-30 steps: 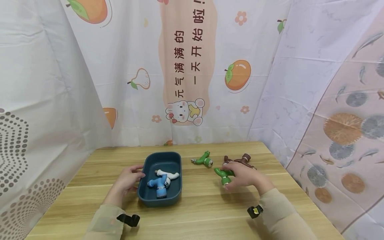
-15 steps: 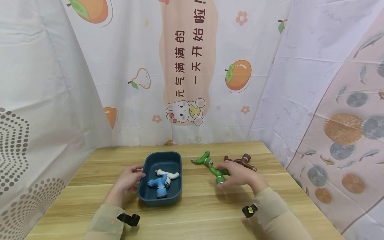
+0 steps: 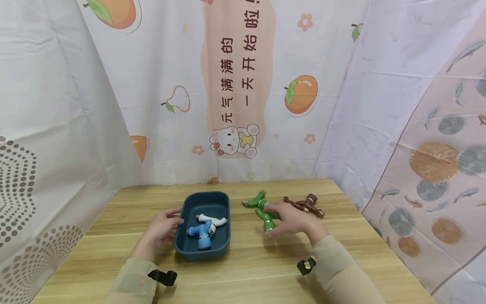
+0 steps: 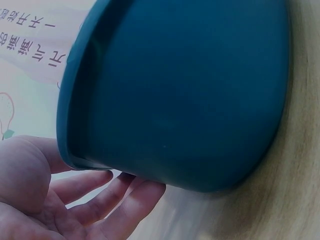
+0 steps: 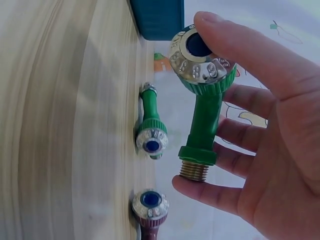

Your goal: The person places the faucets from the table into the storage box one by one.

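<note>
My right hand [image 3: 290,217] grips a green faucet [image 3: 268,219] above the table. In the right wrist view, the thumb presses beside the faucet's silver knob [image 5: 200,62], and fingers lie along its body down to the brass thread [image 5: 194,171]. My left hand [image 3: 164,228] holds the left rim of a dark teal tub [image 3: 202,256], thumb at the rim and fingers against the outer wall. Inside the tub lie a blue faucet [image 3: 204,241] and a white faucet [image 3: 218,221]. A second green faucet [image 3: 255,201] lies on the table just behind the held one.
Brown faucets [image 3: 312,206] lie together at the back right of the wood-grain table [image 3: 250,274], partly behind my right hand. Printed curtains [image 3: 152,126] stand along the back and both sides.
My right hand has moved left with the green faucet, away from the brown faucets and nearer to the tub. The left hand and the tub have stayed in place.
</note>
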Available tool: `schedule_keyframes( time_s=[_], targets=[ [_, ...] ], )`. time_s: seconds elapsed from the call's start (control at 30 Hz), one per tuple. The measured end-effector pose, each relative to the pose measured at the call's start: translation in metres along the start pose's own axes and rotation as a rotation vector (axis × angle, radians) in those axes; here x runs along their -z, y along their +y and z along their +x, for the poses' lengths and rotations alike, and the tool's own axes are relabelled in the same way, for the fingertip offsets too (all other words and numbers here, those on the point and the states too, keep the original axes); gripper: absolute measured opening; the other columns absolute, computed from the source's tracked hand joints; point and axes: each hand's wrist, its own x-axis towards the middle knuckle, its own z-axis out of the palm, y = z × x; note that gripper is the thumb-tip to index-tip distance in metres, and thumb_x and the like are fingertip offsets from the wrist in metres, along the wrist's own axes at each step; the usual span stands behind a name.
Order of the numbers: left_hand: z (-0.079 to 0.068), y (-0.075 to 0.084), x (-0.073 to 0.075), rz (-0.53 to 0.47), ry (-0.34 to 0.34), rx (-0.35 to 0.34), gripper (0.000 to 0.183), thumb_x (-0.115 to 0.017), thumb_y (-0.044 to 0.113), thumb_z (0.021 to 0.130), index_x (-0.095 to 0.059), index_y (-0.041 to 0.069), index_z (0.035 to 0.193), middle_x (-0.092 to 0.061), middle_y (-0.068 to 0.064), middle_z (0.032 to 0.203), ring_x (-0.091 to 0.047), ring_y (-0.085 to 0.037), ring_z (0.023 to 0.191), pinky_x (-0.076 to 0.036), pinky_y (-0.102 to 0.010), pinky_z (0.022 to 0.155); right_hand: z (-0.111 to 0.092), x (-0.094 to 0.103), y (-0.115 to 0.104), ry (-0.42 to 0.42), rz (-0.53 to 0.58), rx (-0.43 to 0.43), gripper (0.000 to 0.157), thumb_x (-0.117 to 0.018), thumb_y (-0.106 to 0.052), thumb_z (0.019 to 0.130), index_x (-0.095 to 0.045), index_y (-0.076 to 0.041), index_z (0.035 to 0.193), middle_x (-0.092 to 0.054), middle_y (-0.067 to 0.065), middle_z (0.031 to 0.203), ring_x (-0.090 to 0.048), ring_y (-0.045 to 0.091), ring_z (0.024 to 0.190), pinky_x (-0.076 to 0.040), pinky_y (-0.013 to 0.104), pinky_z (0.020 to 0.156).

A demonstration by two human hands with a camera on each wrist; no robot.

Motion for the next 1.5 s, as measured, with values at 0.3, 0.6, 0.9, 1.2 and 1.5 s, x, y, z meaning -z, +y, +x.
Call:
schedule_keyframes(
  time_s=[0.3, 0.6, 0.9, 1.2, 1.5],
  targets=[
    [0.001, 0.0, 0.001, -0.006, 0.003, 0.001, 0.051, -0.056, 0.008, 0.101, -0.046, 0.002, 0.15, -0.053, -0.029, 0.136, -0.058, -0.042, 0.115, -0.06, -0.052, 0.07, 0.01, -0.005, -0.012, 0.015, -0.008, -0.028, 0.071, -0.086, -0.041, 0.079, -0.06, -0.016, 0.141, -0.055, 0.008, 0.14, -0.053, 0.024, 0.125, -0.046, 0.047, 0.102],
    [0.0, 0.002, 0.001, 0.0, 0.005, 0.004, 0.051, -0.057, 0.008, 0.1, -0.046, 0.003, 0.15, -0.053, -0.028, 0.135, -0.057, -0.043, 0.115, -0.06, -0.052, 0.07, 0.022, -0.007, -0.021, 0.016, 0.003, -0.017, 0.072, -0.088, -0.036, 0.078, -0.059, -0.015, 0.141, -0.057, 0.006, 0.137, -0.055, 0.023, 0.123, -0.046, 0.047, 0.102],
    [0.0, -0.001, 0.001, 0.003, 0.0, 0.008, 0.053, -0.057, 0.008, 0.1, -0.045, 0.002, 0.151, -0.053, -0.028, 0.136, -0.055, -0.043, 0.115, -0.06, -0.052, 0.07, 0.034, -0.009, -0.031, 0.02, -0.023, -0.015, 0.075, -0.087, -0.041, 0.078, -0.059, -0.017, 0.143, -0.053, 0.007, 0.142, -0.053, 0.026, 0.124, -0.046, 0.048, 0.102],
    [0.001, -0.001, 0.002, -0.008, -0.001, 0.003, 0.054, -0.058, 0.007, 0.099, -0.046, 0.001, 0.15, -0.053, -0.028, 0.134, -0.056, -0.042, 0.112, -0.06, -0.052, 0.069, 0.05, -0.011, -0.042, 0.034, -0.048, 0.012, 0.077, -0.087, -0.045, 0.077, -0.058, -0.021, 0.144, -0.057, -0.002, 0.127, -0.058, 0.019, 0.108, -0.049, 0.038, 0.092],
    [0.001, -0.001, 0.001, 0.001, -0.002, 0.0, 0.053, -0.058, 0.008, 0.099, -0.046, 0.002, 0.15, -0.053, -0.027, 0.134, -0.053, -0.045, 0.116, -0.06, -0.052, 0.069, 0.064, -0.012, -0.061, 0.025, 0.008, -0.014, 0.072, -0.086, -0.043, 0.079, -0.058, -0.024, 0.143, -0.054, 0.003, 0.139, -0.053, 0.024, 0.121, -0.049, 0.045, 0.097]
  ],
)
